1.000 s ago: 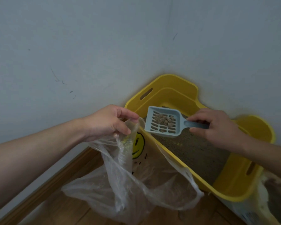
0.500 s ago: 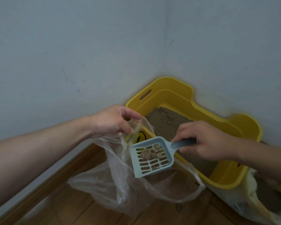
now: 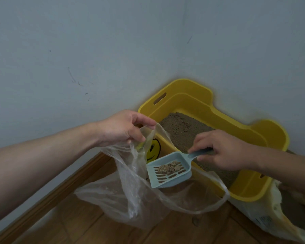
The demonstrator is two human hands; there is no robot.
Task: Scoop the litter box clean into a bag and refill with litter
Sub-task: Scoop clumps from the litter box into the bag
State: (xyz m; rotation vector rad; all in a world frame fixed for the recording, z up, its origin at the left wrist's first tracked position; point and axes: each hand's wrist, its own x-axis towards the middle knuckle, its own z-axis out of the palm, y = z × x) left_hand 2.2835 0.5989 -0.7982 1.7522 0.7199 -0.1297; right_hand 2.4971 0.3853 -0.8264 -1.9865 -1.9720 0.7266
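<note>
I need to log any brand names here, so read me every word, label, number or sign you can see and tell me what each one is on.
No readable words or numbers.
Clear plastic bag: a yellow smiley face, a sign only; dark marks beneath it are hidden by the scoop.
Litter sack at lower right: a printed patch like a barcode, too small and blurred to read.
Yellow litter box: no text visible.

The litter box (image 3: 264,132) was bright yellow, holding grey-brown litter (image 3: 181,127); the slotted scoop (image 3: 167,170) was pale blue, carrying tan clumps (image 3: 169,168); the bag (image 3: 130,196) was clear plastic, with a yellow smiley face (image 3: 152,149) drawn in black showing behind it; the wall (image 3: 95,50) was pale grey-blue with dark scuffs; the floor (image 3: 88,226) was warm brown wood.
</note>
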